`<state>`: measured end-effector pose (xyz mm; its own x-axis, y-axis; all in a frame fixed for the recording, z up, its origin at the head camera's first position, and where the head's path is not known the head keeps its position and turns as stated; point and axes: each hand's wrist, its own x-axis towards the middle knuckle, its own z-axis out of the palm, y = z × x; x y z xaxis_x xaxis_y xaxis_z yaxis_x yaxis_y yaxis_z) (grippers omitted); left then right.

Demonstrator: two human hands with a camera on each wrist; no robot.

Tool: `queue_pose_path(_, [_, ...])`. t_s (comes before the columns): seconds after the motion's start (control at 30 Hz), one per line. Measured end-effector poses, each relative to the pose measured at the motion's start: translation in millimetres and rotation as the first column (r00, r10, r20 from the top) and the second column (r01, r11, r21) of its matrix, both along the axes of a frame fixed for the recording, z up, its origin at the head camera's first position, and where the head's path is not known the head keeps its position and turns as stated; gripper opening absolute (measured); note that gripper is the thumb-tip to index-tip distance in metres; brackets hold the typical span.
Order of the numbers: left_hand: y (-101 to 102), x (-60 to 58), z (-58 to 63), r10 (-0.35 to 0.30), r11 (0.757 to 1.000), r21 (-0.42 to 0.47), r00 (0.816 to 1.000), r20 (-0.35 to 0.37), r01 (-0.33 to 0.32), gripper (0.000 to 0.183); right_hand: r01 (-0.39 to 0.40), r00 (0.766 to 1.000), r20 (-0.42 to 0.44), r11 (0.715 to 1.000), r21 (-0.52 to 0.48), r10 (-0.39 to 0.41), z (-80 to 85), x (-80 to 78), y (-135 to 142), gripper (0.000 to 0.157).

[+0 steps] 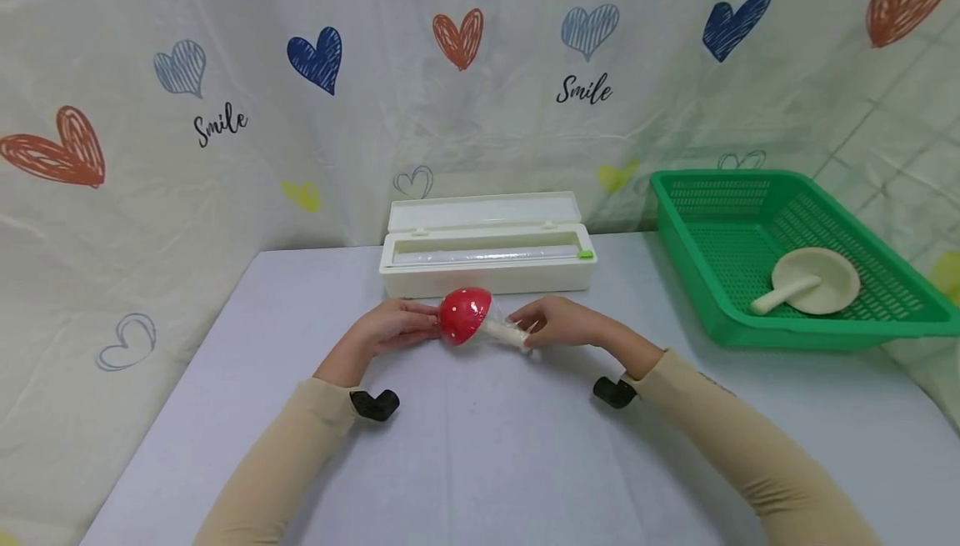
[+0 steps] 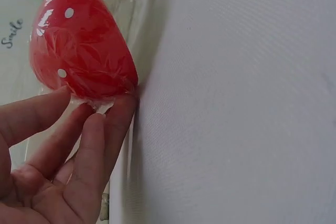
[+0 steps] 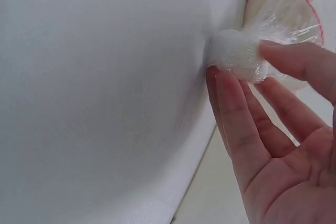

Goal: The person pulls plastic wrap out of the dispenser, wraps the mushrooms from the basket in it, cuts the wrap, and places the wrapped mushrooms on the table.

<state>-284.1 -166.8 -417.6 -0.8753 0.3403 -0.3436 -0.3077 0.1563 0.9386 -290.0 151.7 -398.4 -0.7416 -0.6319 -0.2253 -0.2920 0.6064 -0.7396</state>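
Head view: my left hand (image 1: 396,325) pinches the red, white-dotted cap (image 1: 462,315) of a film-wrapped mushroom (image 1: 472,318); my right hand (image 1: 561,322) pinches its slim white stem (image 1: 501,333).

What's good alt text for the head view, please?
A person's left hand and right hand hold a film-wrapped, red-capped mushroom at a white table, before an open white box; a green basket at right holds a pale mushroom-shaped object.

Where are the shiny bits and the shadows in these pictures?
Head view: a soft shadow on the table beside the right sleeve; left wrist view: small white glints on the red cap; right wrist view: bright streaks on the clear wrap, and a broad, dim shadow across the table.
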Motion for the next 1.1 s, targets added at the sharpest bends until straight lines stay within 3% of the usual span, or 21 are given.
queue_pose_path(0.17, [3.4, 3.0, 3.0, -0.032, 0.997, -0.077, 0.999, -0.035, 0.029, 0.037, 0.024, 1.0, -0.013, 1.0, -0.002, -0.024, -0.3, 2.2, -4.0, 0.042])
queue_pose_path(0.3, [6.2, 3.8, 3.8, -0.117, 0.986, -0.125, 0.991, -0.064, 0.109, 0.038, 0.052, 0.999, -0.014, 0.999, -0.006, -0.053, -0.5, 4.3, -6.8, 0.041])
queue_pose_path(0.47, [6.4, 5.1, 8.4, -0.199, 0.975, -0.106, 0.979, -0.042, 0.194, 0.051, 0.077, 0.997, 0.001, 0.997, -0.023, -0.077, -1.7, 5.0, -5.5, 0.043])
queue_pose_path(0.6, [6.4, 6.7, 9.8, -0.153, 0.985, -0.075, 0.988, -0.005, 0.153, 0.062, 0.08, 0.997, 0.017, 0.996, -0.045, -0.08, -3.5, 5.1, -3.1, 0.045])
queue_pose_path(0.77, [9.0, 7.8, 3.8, -0.07, 0.993, -0.099, 0.996, -0.048, 0.065, 0.057, 0.077, 0.996, 0.048, 0.994, -0.083, -0.073, -5.2, 5.7, -3.0, 0.049])
queue_pose_path(0.9, [11.3, 6.6, -2.7, -0.022, 0.992, -0.128, 0.996, -0.083, 0.011, 0.052, 0.069, 0.997, 0.026, 0.995, -0.066, -0.067, -5.0, 7.0, -4.8, 0.048])
queue_pose_path(1.1, [10.9, 6.3, -5.6, -0.017, 0.995, -0.101, 0.994, -0.107, 0.006, 0.049, 0.068, 0.998, -0.002, 0.997, -0.035, -0.068, -3.3, 8.2, -5.2, 0.046])
